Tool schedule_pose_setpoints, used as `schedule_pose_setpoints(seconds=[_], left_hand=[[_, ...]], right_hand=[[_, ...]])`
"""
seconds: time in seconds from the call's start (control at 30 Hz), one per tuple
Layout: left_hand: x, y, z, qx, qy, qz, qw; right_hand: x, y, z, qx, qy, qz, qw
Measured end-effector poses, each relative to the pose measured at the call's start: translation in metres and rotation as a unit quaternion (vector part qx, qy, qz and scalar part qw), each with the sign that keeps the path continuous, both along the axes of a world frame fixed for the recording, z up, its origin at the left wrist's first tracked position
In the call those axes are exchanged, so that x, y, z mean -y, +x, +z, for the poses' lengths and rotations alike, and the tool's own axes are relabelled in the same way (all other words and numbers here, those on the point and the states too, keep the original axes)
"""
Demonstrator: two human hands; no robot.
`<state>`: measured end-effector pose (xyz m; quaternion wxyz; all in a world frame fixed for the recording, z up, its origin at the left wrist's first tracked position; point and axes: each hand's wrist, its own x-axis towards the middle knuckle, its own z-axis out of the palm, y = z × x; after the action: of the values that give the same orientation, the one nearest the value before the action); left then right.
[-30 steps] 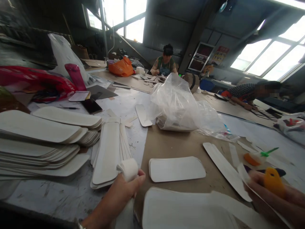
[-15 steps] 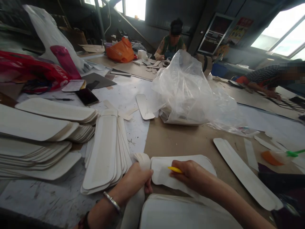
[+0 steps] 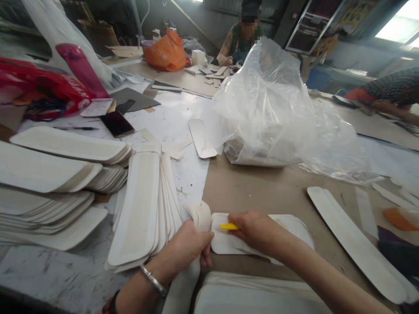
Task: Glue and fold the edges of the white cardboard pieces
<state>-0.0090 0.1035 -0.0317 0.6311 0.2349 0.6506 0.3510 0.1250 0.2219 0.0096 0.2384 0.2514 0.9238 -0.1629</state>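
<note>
Nearest the viewer, a white stack (image 3: pixel 258 298) lies below both wrists. The left hand (image 3: pixel 188 246), a bracelet (image 3: pixel 153 281) on its wrist, is clenched around a folded white strip (image 3: pixel 200 216), whose curled end rises just above the fingers (image 3: pixel 206 244). The right hand (image 3: pixel 257 229) pinches a yellow tool (image 3: pixel 228 226); its tip projects left of the fingertips and rests on a white panel (image 3: pixel 294 229). This panel lies flat on the brown board (image 3: pixel 262 187), under the right hand and just right of the left thumb. Left of the left hand, a fanned pile (image 3: pixel 144 205) of long white pieces leans on the table; farther left sit taller piles (image 3: pixel 49 183). Right of the right hand, well apart, lies a long strip (image 3: pixel 356 244). Beyond the fingers, a single white piece (image 3: pixel 202 138) lies beside a clear plastic bag (image 3: pixel 275 104) covering more pieces. Farther left of it are a dark phone (image 3: pixel 117 124), a pink bottle (image 3: pixel 80 67) and a red bag (image 3: pixel 42 91). At the far end, an orange bag (image 3: pixel 166 52) sits near a seated person (image 3: pixel 244 37); another person (image 3: pixel 389 93) leans over the table at far right.
</note>
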Motion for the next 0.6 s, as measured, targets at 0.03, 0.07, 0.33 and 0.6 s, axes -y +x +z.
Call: schedule_pose_setpoints(seconds=[0.03,0.07,0.33,0.6], left_hand=[[0.000,0.000,-0.002,0.000,-0.002,0.001,1.000],[0.000,0.000,-0.003,-0.001,-0.005,0.002,1.000],[-0.006,0.006,-0.004,-0.052,-0.016,-0.001,0.999],[-0.004,0.006,0.005,-0.095,0.001,-0.025,0.995]], right_hand=[[0.000,-0.001,0.000,0.001,0.005,0.006,1.000],[0.000,-0.001,0.000,0.001,0.011,0.012,1.000],[0.004,-0.004,-0.004,0.001,0.035,0.019,0.999],[-0.001,0.055,0.013,0.054,0.066,-0.063,0.994]])
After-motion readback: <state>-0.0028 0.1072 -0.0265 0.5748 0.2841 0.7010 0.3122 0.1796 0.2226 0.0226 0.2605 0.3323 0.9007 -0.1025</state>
